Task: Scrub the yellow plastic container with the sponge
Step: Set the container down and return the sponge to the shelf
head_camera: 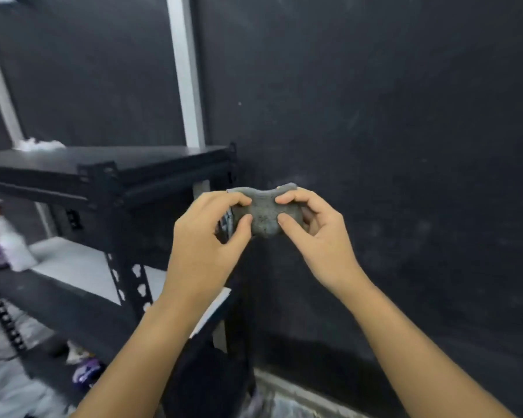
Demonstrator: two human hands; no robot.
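Observation:
A grey, speckled sponge (264, 210) is held up in front of a black wall, squeezed between both hands. My left hand (207, 236) pinches its left edge with thumb and fingers. My right hand (316, 233) pinches its right edge the same way. The sponge is bent and bulges in the middle. No yellow plastic container is in view.
A black metal shelving rack (103, 176) stands at the left, with a white lower shelf board (82, 267). A blurred white spray bottle (11, 239) stands at the far left. Small items lie on the floor under the rack (86, 371). The black wall (405, 146) fills the right.

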